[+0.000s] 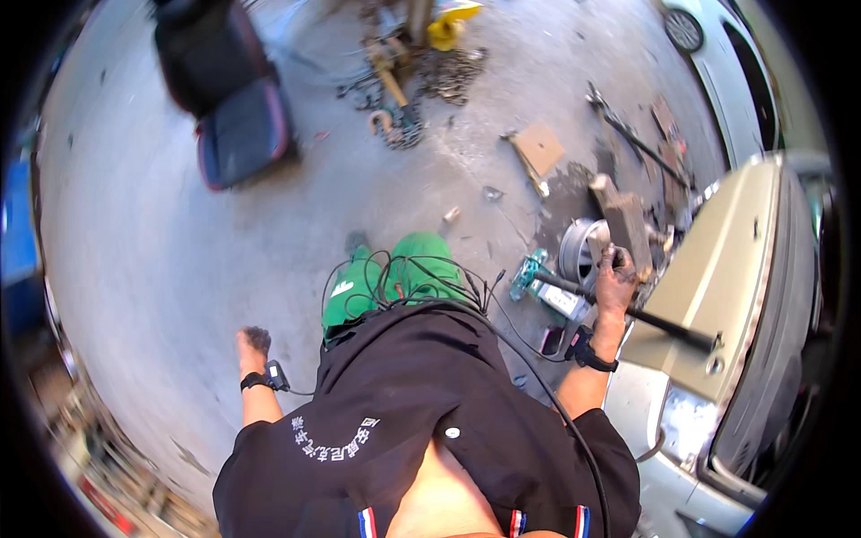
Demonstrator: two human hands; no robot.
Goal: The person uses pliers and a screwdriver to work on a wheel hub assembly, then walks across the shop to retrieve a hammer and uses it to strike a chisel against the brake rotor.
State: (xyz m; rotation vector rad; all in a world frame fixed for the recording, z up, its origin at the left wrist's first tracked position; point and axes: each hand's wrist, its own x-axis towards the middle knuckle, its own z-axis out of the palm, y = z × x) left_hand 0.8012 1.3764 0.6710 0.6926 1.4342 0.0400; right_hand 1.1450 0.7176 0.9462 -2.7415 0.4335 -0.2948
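Note:
My left hand (254, 345) hangs low at my left side, away from any object. It is blurred, with dark grime on it, and its fingers cannot be made out. My right hand (616, 272), also grimy, is raised at my right with its fingers curled closed. A pale piece (599, 238) shows at its fingertips; whether they grip it is unclear. A long dark bar (668, 329) passes behind my right wrist, from a teal tool (527, 273) toward a beige car panel (708, 278). I cannot tell whether my hand touches the bar.
A black car seat (238, 134) with red edging stands at the far left. Chains (453, 76) and a yellow object (448, 31) lie ahead. Right of me are a wheel rim (574, 251), wooden blocks (628, 229) and cardboard (539, 149). Cables (421, 269) loop across my front.

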